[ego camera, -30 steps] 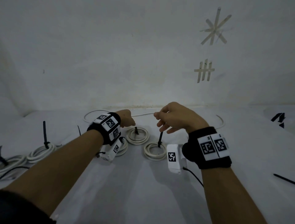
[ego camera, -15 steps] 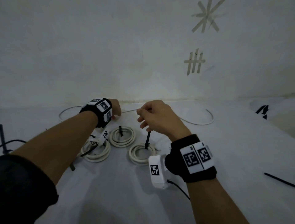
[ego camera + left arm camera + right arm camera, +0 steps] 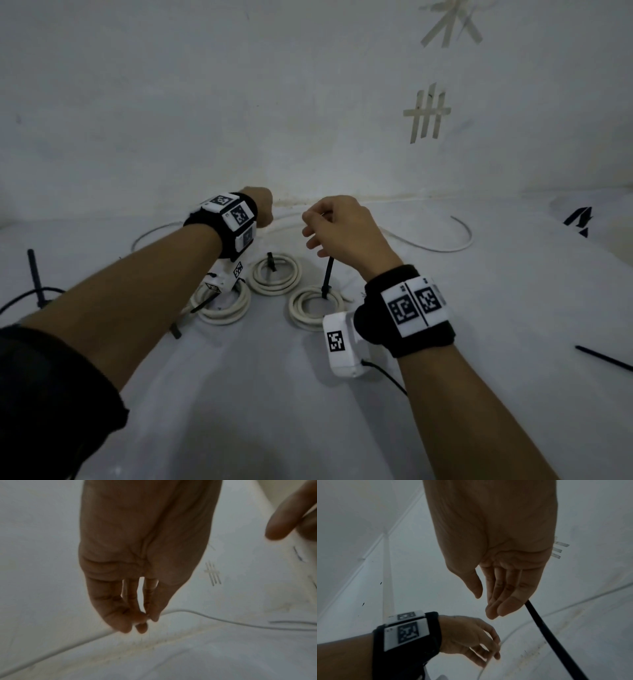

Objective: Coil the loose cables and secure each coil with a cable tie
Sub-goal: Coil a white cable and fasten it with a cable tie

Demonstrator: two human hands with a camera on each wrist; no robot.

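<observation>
A loose white cable (image 3: 442, 250) (image 3: 240, 624) lies along the back of the white table near the wall. My left hand (image 3: 262, 210) (image 3: 145, 618) pinches it at the fingertips. My right hand (image 3: 318, 229) (image 3: 488, 601) hovers beside the left with thumb apart and fingers loosely bent, nothing between them. Below it a white coil (image 3: 298, 308) has a black cable tie (image 3: 327, 277) (image 3: 547, 635) standing upright. The tie's top is hidden behind the little finger. Two more tied coils (image 3: 274, 291) (image 3: 226, 317) lie under the left wrist.
A spare black cable tie (image 3: 603, 359) lies at the right of the table. At the far left an upright tie (image 3: 34, 274) and a dark wire (image 3: 20, 298) show. The wall with tape marks (image 3: 428, 113) stands just behind the hands.
The right hand has let go of the white cable, which was stretched between both hands. Both hands have moved closer to the wall, and the right one now sits over the tied coil.
</observation>
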